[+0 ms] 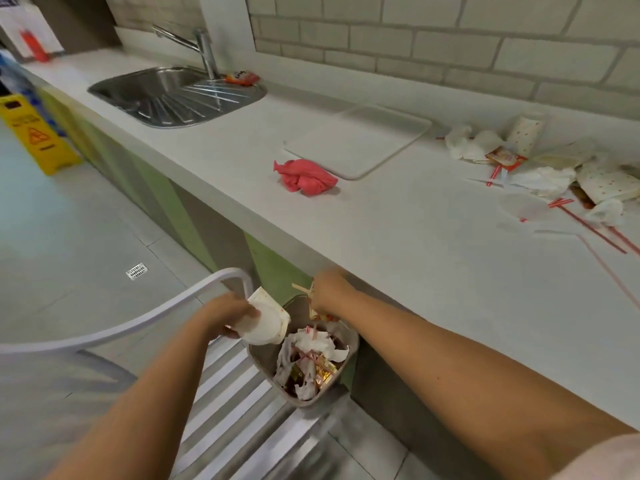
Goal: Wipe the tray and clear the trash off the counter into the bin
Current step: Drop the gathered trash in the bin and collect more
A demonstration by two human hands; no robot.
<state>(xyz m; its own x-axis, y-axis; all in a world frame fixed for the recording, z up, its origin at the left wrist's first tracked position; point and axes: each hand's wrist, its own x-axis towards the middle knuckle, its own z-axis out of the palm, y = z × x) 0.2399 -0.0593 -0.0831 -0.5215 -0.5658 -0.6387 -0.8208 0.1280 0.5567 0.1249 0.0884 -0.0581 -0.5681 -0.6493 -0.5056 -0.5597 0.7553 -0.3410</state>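
A small beige bin (348, 344) full of wrappers and napkins stands on a white chair seat below the counter edge. My left hand (228, 315) grips a crumpled white paper cup (265, 322) at the bin's left rim. Just above the bin's far rim, my right hand (329, 289) pinches straws and small wrappers (304, 292). The white tray (360, 140) lies on the counter (415, 244), with a red cloth (306, 176) bunched at its near left corner. More trash (540, 171), napkins, paper cups and red straws, is scattered at the counter's right.
A steel sink (173, 95) with a tap sits at the back left, a red wrapper (242, 78) beside it. The white chair's (228, 393) curved back rail passes left of my left hand. A yellow wet-floor sign (33, 133) stands on the tiled floor.
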